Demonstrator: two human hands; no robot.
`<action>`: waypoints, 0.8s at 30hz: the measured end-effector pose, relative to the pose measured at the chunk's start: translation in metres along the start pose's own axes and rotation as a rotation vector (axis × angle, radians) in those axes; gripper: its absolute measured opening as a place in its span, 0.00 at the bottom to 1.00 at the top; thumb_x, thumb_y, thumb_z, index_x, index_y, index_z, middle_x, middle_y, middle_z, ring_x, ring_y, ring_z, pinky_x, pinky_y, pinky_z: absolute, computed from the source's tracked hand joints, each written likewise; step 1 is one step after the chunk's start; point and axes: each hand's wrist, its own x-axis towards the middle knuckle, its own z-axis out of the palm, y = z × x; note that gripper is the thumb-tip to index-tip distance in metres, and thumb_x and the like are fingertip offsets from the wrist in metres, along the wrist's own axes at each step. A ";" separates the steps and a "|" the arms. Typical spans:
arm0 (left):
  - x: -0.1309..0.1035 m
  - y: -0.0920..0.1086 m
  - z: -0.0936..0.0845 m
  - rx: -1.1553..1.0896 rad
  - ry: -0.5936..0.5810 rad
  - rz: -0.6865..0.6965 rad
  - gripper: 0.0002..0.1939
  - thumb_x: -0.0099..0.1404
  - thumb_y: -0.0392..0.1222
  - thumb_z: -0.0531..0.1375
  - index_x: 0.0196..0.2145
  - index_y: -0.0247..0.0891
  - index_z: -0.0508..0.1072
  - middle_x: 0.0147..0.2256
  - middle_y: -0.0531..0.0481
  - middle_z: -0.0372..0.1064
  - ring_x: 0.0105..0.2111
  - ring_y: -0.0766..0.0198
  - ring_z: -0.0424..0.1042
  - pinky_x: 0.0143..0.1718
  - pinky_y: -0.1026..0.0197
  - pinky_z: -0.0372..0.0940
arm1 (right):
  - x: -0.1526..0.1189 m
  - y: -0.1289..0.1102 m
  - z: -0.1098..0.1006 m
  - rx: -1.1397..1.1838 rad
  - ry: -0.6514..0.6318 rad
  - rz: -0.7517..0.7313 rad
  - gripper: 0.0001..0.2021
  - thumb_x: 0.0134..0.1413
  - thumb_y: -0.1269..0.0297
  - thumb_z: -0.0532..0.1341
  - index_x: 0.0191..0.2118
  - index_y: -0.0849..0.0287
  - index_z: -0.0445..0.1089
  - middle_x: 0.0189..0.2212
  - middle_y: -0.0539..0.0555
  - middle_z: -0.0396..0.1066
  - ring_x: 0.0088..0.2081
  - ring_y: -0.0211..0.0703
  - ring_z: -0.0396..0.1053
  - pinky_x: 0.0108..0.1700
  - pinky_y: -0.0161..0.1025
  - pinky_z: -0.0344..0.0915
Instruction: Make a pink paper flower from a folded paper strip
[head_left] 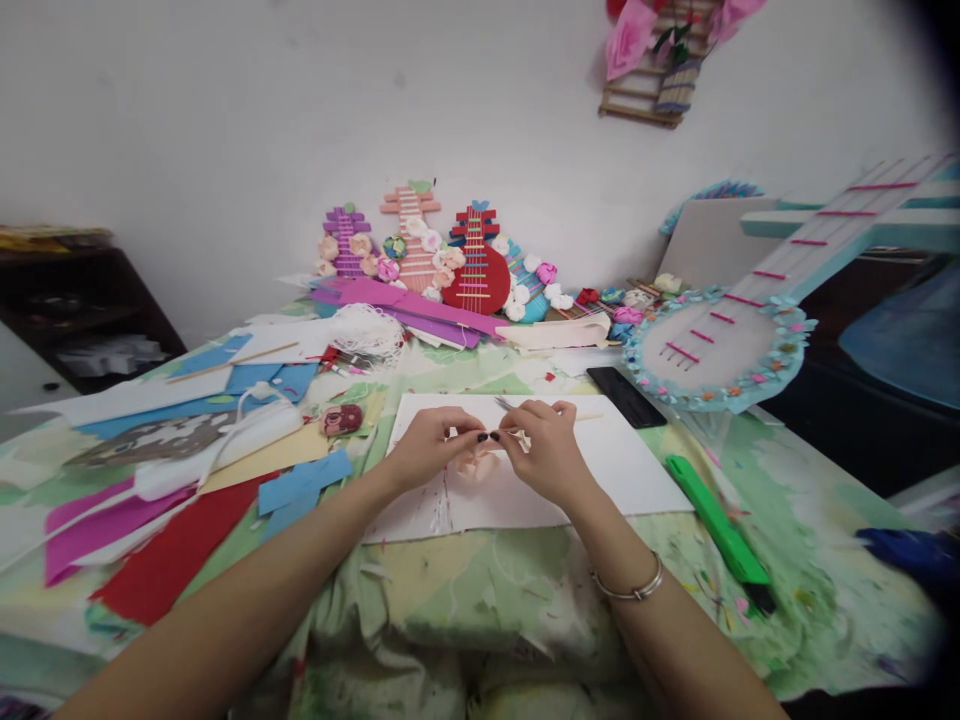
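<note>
Over a white sheet [622, 470], my left hand [431, 445] and my right hand [544, 450] meet, thumbs and fingertips pinched close together. Between and just below them is a crinkled piece of pale peach paper [478, 465], and both hands grip it at its upper part. Its exact shape is partly hidden by the fingers. Beyond my right fingers shows the grey pointed tip of a metal tool [502, 403]; I cannot tell whether that hand holds it. A thin pale stick [589, 416] lies on the sheet, right of my right hand.
Right of the sheet lie a black phone [626, 396] and a green utility knife [720, 520]. Felt pieces, including red felt [184, 550], cover the left side. Decorated paper lutes, one red [477, 270], stand at the back. A large light-blue lute [720, 345] leans at right.
</note>
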 end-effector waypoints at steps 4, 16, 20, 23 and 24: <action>0.001 -0.001 -0.001 -0.026 -0.020 -0.035 0.12 0.58 0.44 0.57 0.31 0.35 0.77 0.29 0.49 0.74 0.27 0.66 0.67 0.26 0.67 0.57 | 0.001 0.001 0.000 -0.022 -0.013 -0.008 0.07 0.54 0.65 0.54 0.28 0.59 0.65 0.30 0.52 0.69 0.34 0.40 0.62 0.41 0.42 0.43; 0.001 -0.001 -0.002 -0.053 -0.062 -0.096 0.14 0.55 0.48 0.59 0.27 0.34 0.77 0.25 0.49 0.73 0.25 0.66 0.67 0.25 0.67 0.58 | 0.002 0.000 0.001 -0.093 0.005 -0.104 0.06 0.55 0.65 0.55 0.29 0.58 0.66 0.29 0.51 0.68 0.35 0.40 0.61 0.46 0.44 0.42; 0.002 -0.004 -0.002 -0.104 -0.096 -0.121 0.14 0.54 0.49 0.60 0.26 0.33 0.75 0.25 0.48 0.72 0.25 0.66 0.67 0.24 0.67 0.58 | 0.002 -0.002 0.000 -0.116 0.006 -0.130 0.07 0.55 0.66 0.55 0.29 0.58 0.66 0.29 0.51 0.68 0.35 0.40 0.61 0.46 0.44 0.42; 0.002 -0.004 -0.002 -0.154 -0.099 -0.130 0.14 0.53 0.49 0.60 0.25 0.33 0.74 0.24 0.48 0.71 0.24 0.67 0.66 0.24 0.68 0.59 | 0.003 -0.003 0.000 -0.131 0.013 -0.139 0.07 0.56 0.66 0.55 0.28 0.58 0.67 0.29 0.51 0.69 0.35 0.40 0.61 0.47 0.44 0.42; 0.002 -0.004 -0.001 -0.162 -0.092 -0.135 0.14 0.53 0.49 0.60 0.25 0.32 0.74 0.24 0.49 0.70 0.24 0.67 0.65 0.23 0.68 0.59 | 0.004 -0.003 0.000 -0.135 0.020 -0.132 0.07 0.56 0.66 0.55 0.28 0.58 0.67 0.29 0.51 0.69 0.35 0.40 0.61 0.47 0.44 0.42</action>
